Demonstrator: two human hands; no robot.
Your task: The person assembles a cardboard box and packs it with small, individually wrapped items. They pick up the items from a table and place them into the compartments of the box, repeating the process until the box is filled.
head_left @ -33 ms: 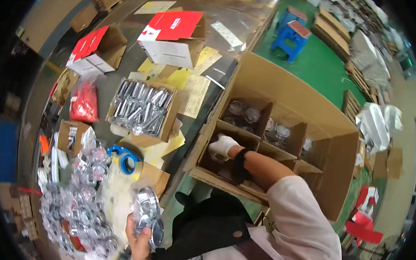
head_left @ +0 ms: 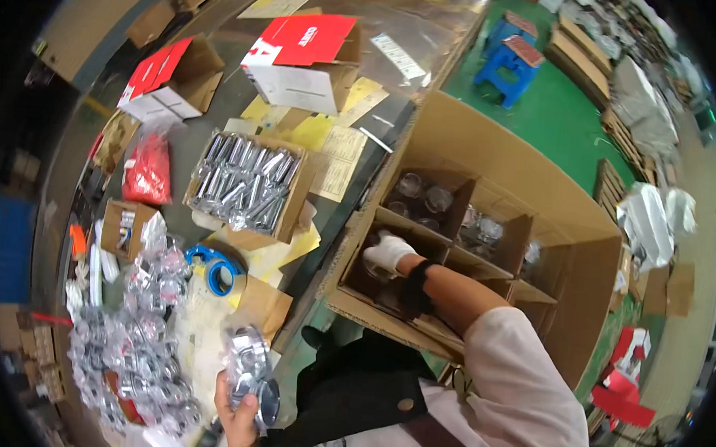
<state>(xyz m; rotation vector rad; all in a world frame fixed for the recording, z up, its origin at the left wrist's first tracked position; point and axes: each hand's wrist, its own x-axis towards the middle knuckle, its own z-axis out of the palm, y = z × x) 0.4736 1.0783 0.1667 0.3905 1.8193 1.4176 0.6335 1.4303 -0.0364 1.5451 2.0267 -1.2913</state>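
My right hand [head_left: 389, 252], in a white glove with a black wrist strap, reaches down into a near-left compartment of a large cardboard box with dividers [head_left: 491, 149]. What its fingers hold there is hidden. Other compartments hold clear-wrapped round parts [head_left: 424, 196]. My left hand [head_left: 238, 418] is low at the table's near edge, holding a plastic-bagged stack of shiny metal rings [head_left: 250, 373]. A dark garment lies between my two arms.
A heap of bagged metal parts [head_left: 129, 349] lies at the left. Behind it are a blue tape roll [head_left: 214, 268], a carton of shiny metal tubes [head_left: 246, 187], a red bag [head_left: 148, 168] and two red-and-white boxes [head_left: 302, 59]. Blue stools [head_left: 509, 53] stand on green floor.
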